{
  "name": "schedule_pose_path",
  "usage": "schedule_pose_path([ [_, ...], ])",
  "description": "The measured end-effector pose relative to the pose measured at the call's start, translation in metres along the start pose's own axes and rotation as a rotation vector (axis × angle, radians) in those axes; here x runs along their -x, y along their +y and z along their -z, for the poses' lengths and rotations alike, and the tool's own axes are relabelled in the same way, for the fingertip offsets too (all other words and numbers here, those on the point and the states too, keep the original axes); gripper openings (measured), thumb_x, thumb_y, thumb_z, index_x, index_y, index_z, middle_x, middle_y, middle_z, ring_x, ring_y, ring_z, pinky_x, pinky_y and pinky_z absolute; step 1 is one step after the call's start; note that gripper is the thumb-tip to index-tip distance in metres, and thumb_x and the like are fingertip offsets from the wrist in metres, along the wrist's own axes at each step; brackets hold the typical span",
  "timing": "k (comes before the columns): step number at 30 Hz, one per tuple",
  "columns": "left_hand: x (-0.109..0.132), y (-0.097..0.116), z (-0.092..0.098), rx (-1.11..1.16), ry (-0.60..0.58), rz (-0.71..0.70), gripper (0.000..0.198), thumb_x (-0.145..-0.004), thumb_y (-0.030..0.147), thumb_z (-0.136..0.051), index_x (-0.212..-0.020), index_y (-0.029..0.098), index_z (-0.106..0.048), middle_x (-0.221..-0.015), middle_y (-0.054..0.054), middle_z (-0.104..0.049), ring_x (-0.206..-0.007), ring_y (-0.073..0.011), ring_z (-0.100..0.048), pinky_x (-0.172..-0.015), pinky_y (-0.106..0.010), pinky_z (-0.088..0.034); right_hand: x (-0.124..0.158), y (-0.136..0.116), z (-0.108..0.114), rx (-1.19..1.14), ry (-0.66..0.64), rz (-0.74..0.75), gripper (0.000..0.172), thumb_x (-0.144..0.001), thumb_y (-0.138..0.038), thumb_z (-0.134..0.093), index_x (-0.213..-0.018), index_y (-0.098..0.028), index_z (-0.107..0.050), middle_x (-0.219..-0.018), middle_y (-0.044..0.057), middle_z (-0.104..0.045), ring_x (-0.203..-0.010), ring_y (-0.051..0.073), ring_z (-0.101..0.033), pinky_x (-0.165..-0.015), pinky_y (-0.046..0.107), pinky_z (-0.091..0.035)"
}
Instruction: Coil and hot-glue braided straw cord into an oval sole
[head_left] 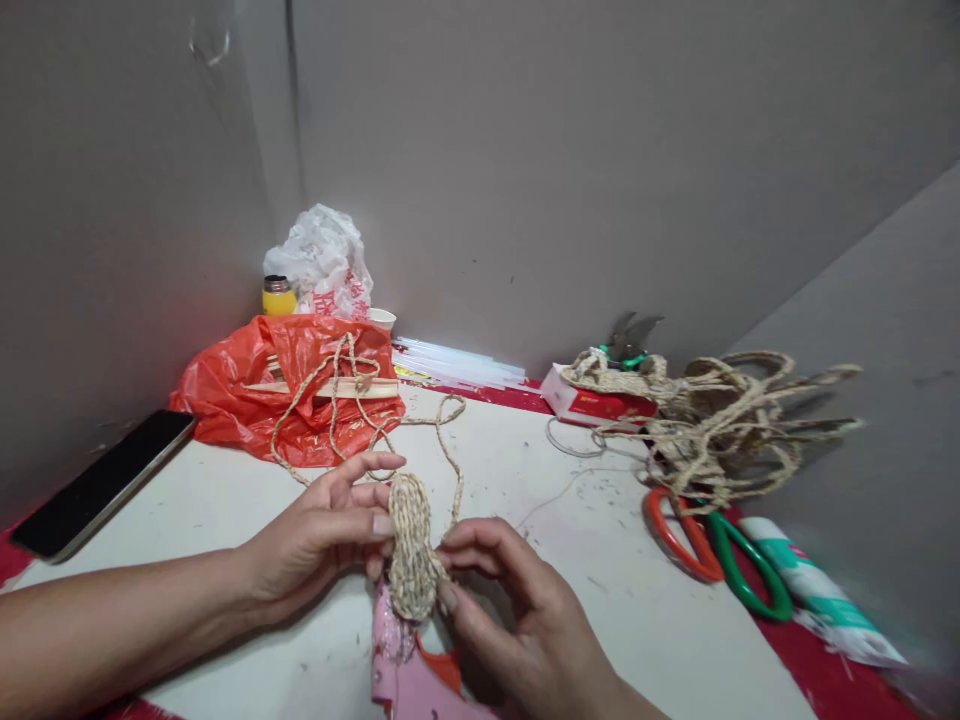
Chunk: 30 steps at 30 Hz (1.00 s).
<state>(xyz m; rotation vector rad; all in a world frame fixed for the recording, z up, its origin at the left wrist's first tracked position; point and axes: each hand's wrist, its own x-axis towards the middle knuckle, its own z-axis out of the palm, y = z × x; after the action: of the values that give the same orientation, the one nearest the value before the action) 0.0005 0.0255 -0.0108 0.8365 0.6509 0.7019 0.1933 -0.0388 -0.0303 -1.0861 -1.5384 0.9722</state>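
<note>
Near the front of the white board (570, 560), a coiled oval of braided straw cord (411, 545) is held up between both hands. My left hand (337, 530) grips its left edge, thumb in front and some fingers behind. At its lower right side, my right hand (510, 600) pinches the cord between thumb and fingers. A loose length of the cord (454, 450) runs from the coil back over the board. Just below the coil lies a pink glue gun (405, 670) with an orange trigger, partly hidden by the coil and my right hand.
An orange plastic bag (225, 390) with wooden sticks is at back left, beside a phone (105, 485). Clear glue sticks (465, 362) lie along the wall. On the right are a cord bundle (720, 430), red-and-green handles (750, 570) and a white-and-teal packet (825, 590).
</note>
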Motion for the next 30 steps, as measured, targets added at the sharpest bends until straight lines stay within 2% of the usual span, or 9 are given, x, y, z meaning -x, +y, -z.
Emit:
schedule_pose_path([
  [3,0.001,-0.007,-0.002,-0.009,-0.051,0.028,0.06,-0.069,0.013,-0.078,-0.12,0.02,-0.048,-0.082,0.001,-0.061,-0.061,-0.0083,-0.054,-0.055,-0.02,-0.042,0.0,-0.001,0.0,-0.068,0.018,-0.057,0.015,-0.082,-0.013,-0.059,-0.094,-0.023,-0.058,-0.082,0.001,-0.073,-0.075,0.014,-0.072,-0.07,0.022,-0.057],
  [6,-0.001,-0.015,-0.003,-0.029,-0.075,0.053,0.06,-0.061,0.011,-0.082,-0.114,0.018,-0.054,-0.089,-0.002,-0.066,-0.074,-0.012,-0.061,-0.068,-0.025,-0.049,0.0,-0.003,-0.002,-0.119,0.027,-0.08,0.015,-0.081,-0.013,-0.06,-0.092,-0.023,-0.059,-0.081,0.0,-0.073,-0.074,0.013,-0.071,-0.068,0.021,-0.056],
  [12,-0.002,-0.017,-0.004,-0.114,-0.087,0.049,0.032,-0.065,0.011,-0.08,-0.092,0.014,-0.063,-0.086,-0.005,-0.071,-0.08,-0.0148,-0.065,-0.079,-0.028,-0.049,-0.001,-0.006,-0.003,-0.049,0.015,-0.048,0.02,-0.076,-0.009,-0.057,-0.091,-0.023,-0.061,-0.081,-0.001,-0.07,-0.072,0.013,-0.067,-0.067,0.022,-0.056],
  [17,0.0,-0.009,-0.005,-0.091,-0.07,0.022,0.026,-0.068,0.015,-0.078,-0.089,0.014,-0.064,-0.084,-0.008,-0.073,-0.072,-0.0169,-0.066,-0.069,-0.029,-0.05,-0.001,-0.007,0.0,0.024,0.009,0.035,0.032,-0.074,-0.006,-0.056,-0.099,-0.026,-0.06,-0.083,-0.003,-0.07,-0.076,0.012,-0.067,-0.071,0.02,-0.056],
  [24,0.001,-0.001,-0.008,-0.106,-0.059,-0.021,0.023,-0.07,0.016,-0.076,-0.09,0.012,-0.065,-0.077,-0.005,-0.068,-0.065,-0.0126,-0.059,-0.06,-0.023,-0.045,0.0,-0.005,0.002,0.131,0.119,0.161,0.021,-0.081,-0.008,-0.061,-0.091,-0.026,-0.065,-0.076,-0.006,-0.072,-0.066,0.009,-0.068,-0.065,0.014,-0.055],
  [30,0.002,-0.001,-0.01,-0.093,-0.057,-0.032,0.023,-0.07,0.015,-0.075,-0.09,0.013,-0.064,-0.077,-0.004,-0.066,-0.067,-0.0127,-0.057,-0.062,-0.024,-0.043,0.005,-0.008,0.006,0.184,0.132,0.103,0.019,-0.08,-0.01,-0.063,-0.092,-0.023,-0.07,-0.078,-0.002,-0.075,-0.067,0.013,-0.07,-0.068,0.02,-0.058],
])
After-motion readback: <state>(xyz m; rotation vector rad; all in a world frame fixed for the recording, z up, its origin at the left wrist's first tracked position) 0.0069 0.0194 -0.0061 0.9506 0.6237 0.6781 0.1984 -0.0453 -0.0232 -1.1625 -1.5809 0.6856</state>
